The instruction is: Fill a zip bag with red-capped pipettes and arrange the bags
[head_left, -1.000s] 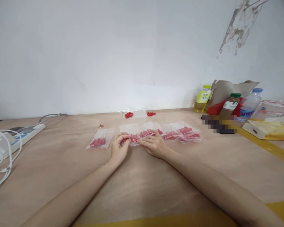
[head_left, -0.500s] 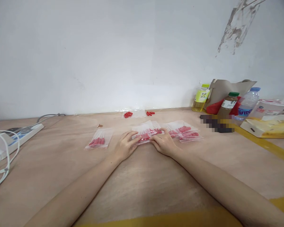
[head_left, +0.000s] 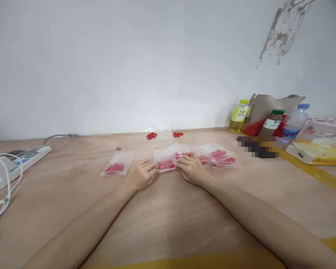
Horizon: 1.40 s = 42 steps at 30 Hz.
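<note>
From my remote seat, I see the left hand (head_left: 143, 175) pinching the near left corner of a clear bag (head_left: 160, 157) of red pieces (head_left: 165, 164), the right hand (head_left: 190, 168) pinching its right end. Filled bags (head_left: 205, 148) overlap rightward; a lone packet (head_left: 127, 160) lies left, near a power strip (head_left: 33, 162).

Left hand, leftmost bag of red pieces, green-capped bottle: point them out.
Left hand (head_left: 142, 175): head view, back of the hand.
Leftmost bag (head_left: 117, 163): head view, middle of its plastic.
Green-capped bottle (head_left: 271, 124): head view, its white label.
</note>
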Each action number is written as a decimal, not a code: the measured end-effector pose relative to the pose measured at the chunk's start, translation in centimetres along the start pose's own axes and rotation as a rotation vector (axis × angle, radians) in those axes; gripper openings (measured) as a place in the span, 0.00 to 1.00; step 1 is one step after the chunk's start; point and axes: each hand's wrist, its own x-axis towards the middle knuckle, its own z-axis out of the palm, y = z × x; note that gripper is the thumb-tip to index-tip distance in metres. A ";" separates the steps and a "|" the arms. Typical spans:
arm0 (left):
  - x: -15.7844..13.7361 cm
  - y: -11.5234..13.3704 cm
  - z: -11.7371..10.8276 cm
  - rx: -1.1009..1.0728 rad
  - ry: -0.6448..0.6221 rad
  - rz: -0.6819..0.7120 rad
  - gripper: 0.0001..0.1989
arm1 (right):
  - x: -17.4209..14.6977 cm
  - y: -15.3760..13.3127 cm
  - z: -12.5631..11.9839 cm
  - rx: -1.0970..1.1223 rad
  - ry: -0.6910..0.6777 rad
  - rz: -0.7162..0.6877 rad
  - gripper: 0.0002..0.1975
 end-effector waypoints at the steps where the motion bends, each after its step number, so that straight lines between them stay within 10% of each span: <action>1: 0.1 0.1 0.0 -0.007 -0.018 -0.018 0.10 | 0.1 -0.1 0.0 0.009 -0.003 0.008 0.09; 7: 0.7 1.2 1.1 -0.129 -0.007 -0.199 0.05 | 0.6 -1.0 0.3 0.077 -0.010 0.093 0.09; 22: 0.8 1.3 1.3 0.093 0.010 0.122 0.08 | 1.4 -2.6 0.9 0.080 0.033 0.063 0.10; 42: -1.3 -2.2 -0.7 0.084 -0.088 -0.018 0.13 | 1.4 -0.9 0.4 0.003 0.061 0.094 0.10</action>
